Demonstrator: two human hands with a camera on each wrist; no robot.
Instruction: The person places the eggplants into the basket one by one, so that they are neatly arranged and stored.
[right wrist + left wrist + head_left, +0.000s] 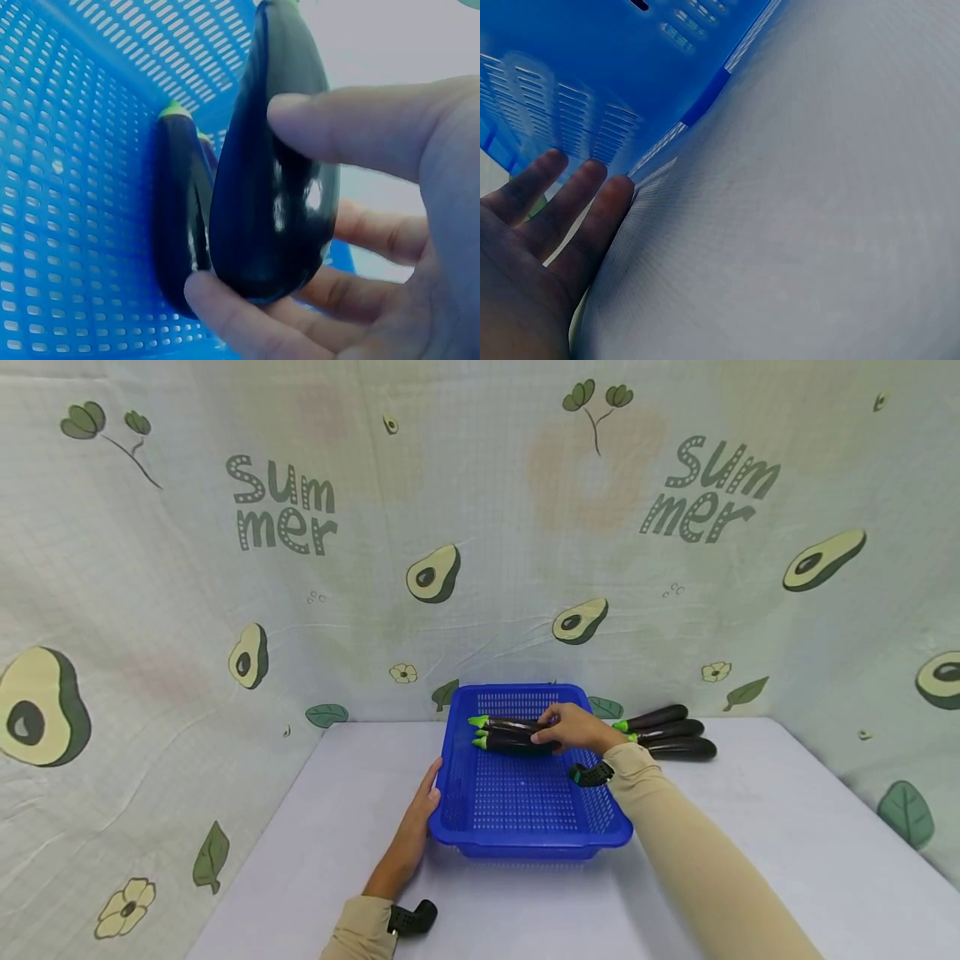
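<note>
A blue plastic basket (528, 840) with slotted walls stands on the white table. My right hand (576, 728) reaches into its far part and holds a dark eggplant (274, 202); in the right wrist view the thumb lies on one side and fingers curl round the other. Beside that eggplant, another eggplant (178, 202) with a green cap lies in the basket, and part of one more shows between them. My left hand (411, 835) is at the basket's left side. Its fingers (607, 206) are extended against the outer wall in the left wrist view.
Three more eggplants (672, 730) lie on the table (750, 835) to the right of the basket, partly behind the right wrist. A printed cloth (480, 527) with avocados and leaves hangs behind the table.
</note>
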